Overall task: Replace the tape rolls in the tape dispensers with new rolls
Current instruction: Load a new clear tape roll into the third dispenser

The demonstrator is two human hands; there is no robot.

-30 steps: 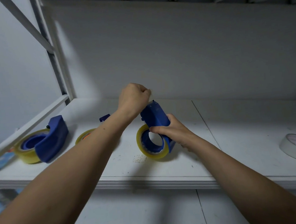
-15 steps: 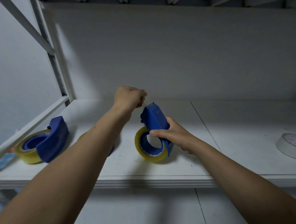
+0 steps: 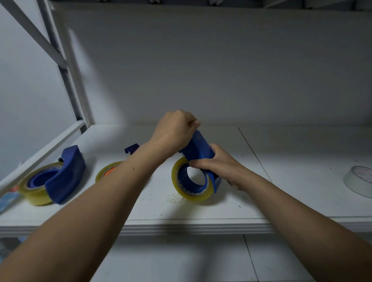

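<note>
White shelving (image 3: 291, 155) fills the view, and on its upper board a blue tape dispenser (image 3: 200, 147) stands at centre, loaded with a yellowish clear tape roll (image 3: 179, 185) that touches the board. The right hand (image 3: 221, 166) grips the dispenser's body. The left hand (image 3: 173, 130) is fisted against its upper tip; whether it pinches anything cannot be told. A second loaded dispenser (image 3: 66, 177) lies far left and a white tape roll (image 3: 364, 182) far right.

Probably a storeroom or workshop: bare white metal shelving (image 3: 186, 225) holding tape dispensers (image 3: 65, 174) and spare rolls (image 3: 366, 182).
</note>
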